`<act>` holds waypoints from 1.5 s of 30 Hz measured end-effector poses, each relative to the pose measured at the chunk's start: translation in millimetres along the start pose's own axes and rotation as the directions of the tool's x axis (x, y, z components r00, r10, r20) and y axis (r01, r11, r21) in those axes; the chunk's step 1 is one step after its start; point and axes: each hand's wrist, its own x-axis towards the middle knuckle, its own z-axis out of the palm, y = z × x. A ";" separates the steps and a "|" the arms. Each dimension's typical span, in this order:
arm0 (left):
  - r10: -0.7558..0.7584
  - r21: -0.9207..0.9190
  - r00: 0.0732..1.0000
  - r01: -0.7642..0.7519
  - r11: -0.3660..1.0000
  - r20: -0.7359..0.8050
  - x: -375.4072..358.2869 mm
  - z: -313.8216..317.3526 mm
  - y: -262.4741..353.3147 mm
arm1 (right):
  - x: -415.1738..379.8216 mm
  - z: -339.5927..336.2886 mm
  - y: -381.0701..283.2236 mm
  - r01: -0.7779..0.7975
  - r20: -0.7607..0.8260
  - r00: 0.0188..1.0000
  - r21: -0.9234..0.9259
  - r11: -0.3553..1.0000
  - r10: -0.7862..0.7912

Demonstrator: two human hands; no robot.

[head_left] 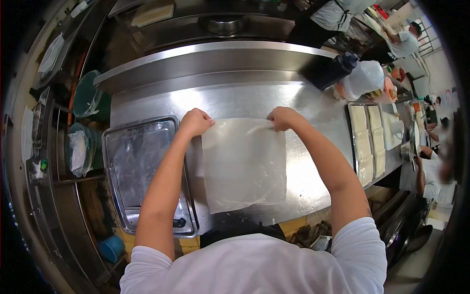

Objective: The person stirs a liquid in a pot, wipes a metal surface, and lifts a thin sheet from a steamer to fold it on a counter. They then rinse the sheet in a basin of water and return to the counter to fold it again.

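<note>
A thin, translucent, whitish sheet that looks like plastic (244, 164) hangs or lies flat in front of me over the steel table. My left hand (196, 122) pinches its far left corner. At the far right corner, the fingers of my right hand (285, 119) are closed on the sheet, with a small fold beside them. Its near edge reaches towards my body and looks slightly uneven. Left of the sheet, partly behind my left forearm, is a metal tray (142, 124) with clear film in it.
The steel table (235, 93) has a raised back edge. To the right stand a tray of pale rectangular slabs (363, 147), a dark bottle (335, 71) and a white plastic bag (364, 78). Green bins (90, 98) stand at left. Co-workers (409, 44) are at the right.
</note>
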 end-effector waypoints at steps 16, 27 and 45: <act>0.053 -0.095 0.995 -0.061 0.994 -0.079 -9.0 17.5 -5.9 | -48.4 42.8 27.6 0.119 -0.537 0.839 0.336 0.934 0.086; 0.209 -0.281 0.919 -0.309 0.909 -0.334 -121.0 9.6 -10.0 | -144.4 90.7 -4.7 0.152 -0.669 0.699 0.483 0.862 0.252; 0.354 0.035 0.888 -0.360 0.932 -0.293 -209.2 33.5 -9.1 | -118.3 200.0 -62.9 -0.011 -0.647 0.744 0.236 0.972 0.166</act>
